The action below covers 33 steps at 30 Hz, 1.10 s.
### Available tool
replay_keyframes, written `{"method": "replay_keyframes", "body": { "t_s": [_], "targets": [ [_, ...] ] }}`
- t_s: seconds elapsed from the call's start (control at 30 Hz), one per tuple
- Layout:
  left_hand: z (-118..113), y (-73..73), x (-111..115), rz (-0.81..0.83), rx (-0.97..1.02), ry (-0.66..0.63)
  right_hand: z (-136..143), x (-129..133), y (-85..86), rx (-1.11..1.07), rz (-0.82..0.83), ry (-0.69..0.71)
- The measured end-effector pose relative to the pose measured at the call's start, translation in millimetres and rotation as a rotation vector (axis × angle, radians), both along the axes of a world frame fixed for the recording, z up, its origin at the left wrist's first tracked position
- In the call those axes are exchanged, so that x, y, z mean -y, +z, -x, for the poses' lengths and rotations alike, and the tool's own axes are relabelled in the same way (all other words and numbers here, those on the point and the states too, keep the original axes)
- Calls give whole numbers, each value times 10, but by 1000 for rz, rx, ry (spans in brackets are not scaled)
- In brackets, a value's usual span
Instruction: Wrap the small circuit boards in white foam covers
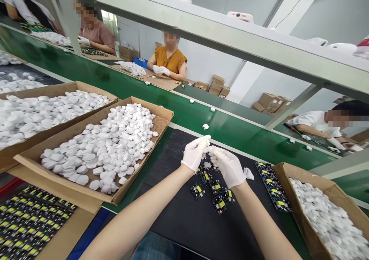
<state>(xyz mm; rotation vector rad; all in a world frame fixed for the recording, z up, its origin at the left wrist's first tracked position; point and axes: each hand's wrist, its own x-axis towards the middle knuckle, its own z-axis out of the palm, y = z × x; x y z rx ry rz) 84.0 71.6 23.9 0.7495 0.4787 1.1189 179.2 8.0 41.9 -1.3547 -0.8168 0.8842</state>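
White gloves cover both hands, which meet over the black mat (178,179). My left hand (193,154) is closed, its fingers pinched at the tips. Close by, my right hand (229,167) also has its fingers pressed together, almost touching the left. Whatever lies between the fingertips is white or hidden against the gloves, so I cannot make it out. Beneath them, several small circuit boards with yellow parts (220,205) lie loose on the mat. A crumpled white piece (248,173) rests to the right of my right hand.
A cardboard tray (165,116) of white plastic-looking pieces stands left, another box (281,171) right. A joined board panel (272,187) lies beside that box; more panels (31,221) lie lower left. White pieces ride the green conveyor (230,121). Co-workers sit beyond, behind a metal beam (201,20).
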Motion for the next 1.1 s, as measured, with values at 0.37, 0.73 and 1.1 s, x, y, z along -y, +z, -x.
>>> {"method": "replay_keyframes", "body": {
  "t_s": [0.37, 0.73, 1.1],
  "targets": [
    [33, 63, -62, 46, 102, 95, -180, -88, -31, 584, 152, -1],
    [4, 48, -135, 128, -17, 138, -142, -376, -154, 1177, 492, 147],
    [-17, -32, -89, -111, -175, 81, -267, -112, -40, 822, 290, 146]
  ]
}}
